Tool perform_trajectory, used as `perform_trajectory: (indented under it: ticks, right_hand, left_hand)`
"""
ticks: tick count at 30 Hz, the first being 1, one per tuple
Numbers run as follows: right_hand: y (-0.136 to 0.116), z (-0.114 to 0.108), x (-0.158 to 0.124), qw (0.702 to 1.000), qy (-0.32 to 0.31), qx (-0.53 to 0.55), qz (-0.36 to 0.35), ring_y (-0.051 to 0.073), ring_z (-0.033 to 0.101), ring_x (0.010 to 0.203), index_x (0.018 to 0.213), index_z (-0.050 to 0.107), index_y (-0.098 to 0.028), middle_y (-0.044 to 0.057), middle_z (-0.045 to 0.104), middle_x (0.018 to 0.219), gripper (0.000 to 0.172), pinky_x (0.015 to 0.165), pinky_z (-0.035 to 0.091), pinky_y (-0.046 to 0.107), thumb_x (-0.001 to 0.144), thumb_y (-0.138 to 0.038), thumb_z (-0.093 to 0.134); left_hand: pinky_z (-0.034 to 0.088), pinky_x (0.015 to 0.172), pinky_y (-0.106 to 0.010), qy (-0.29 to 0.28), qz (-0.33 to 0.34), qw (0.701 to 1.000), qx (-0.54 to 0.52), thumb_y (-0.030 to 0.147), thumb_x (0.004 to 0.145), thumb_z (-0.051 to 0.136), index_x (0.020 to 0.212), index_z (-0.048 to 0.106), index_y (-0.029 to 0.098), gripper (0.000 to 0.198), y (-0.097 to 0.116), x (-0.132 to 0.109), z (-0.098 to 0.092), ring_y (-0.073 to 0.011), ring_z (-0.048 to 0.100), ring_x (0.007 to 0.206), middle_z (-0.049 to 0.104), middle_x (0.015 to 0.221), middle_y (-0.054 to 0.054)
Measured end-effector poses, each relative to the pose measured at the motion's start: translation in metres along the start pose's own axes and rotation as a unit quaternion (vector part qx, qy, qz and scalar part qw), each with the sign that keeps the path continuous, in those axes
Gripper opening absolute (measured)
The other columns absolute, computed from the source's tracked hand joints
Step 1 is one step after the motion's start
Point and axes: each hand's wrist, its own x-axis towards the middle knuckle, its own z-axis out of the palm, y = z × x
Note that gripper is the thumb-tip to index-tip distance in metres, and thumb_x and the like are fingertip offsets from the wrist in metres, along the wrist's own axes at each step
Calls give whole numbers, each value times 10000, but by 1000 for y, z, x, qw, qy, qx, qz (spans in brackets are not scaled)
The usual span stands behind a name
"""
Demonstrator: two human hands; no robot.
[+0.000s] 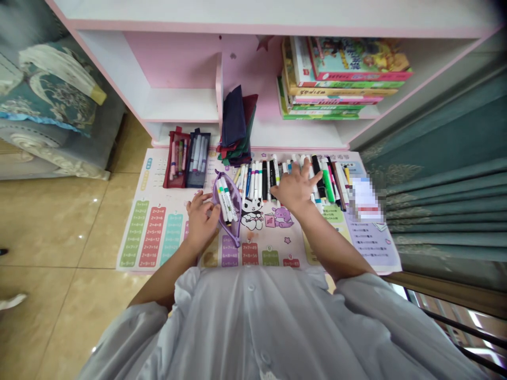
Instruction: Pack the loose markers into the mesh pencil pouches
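Observation:
My left hand [200,217] grips the edge of an open purple pencil case [228,207] that holds a few markers. My right hand [295,186] lies with fingers spread over a row of loose markers [261,179] laid out on a printed desk mat [166,227]. More markers [330,182], black and green among them, lie just right of that hand. The mat shows number tables and cartoon figures.
A red case [176,158] and a dark case [198,158], both filled with pens, lie at the mat's back left. Folded fabric pouches [237,124] lean in a pink shelf unit [178,58]. Stacked books [336,79] fill the right shelf. Green curtain on the right; tiled floor left.

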Motion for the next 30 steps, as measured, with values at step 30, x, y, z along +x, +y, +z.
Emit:
perform_trajectory:
  ticks: [30]
  right_hand:
    - [-56,-32,-79,932,1,256,-257,437,216,1499,597,651,-185,113,503,1508,109,1115,202,730,694,-234,641]
  left_hand:
    - [305,1159,-574,12,5,1000,-3,373,868,514,643,611,219,289,0,0,2,-316,468,1385,691,1244,-91]
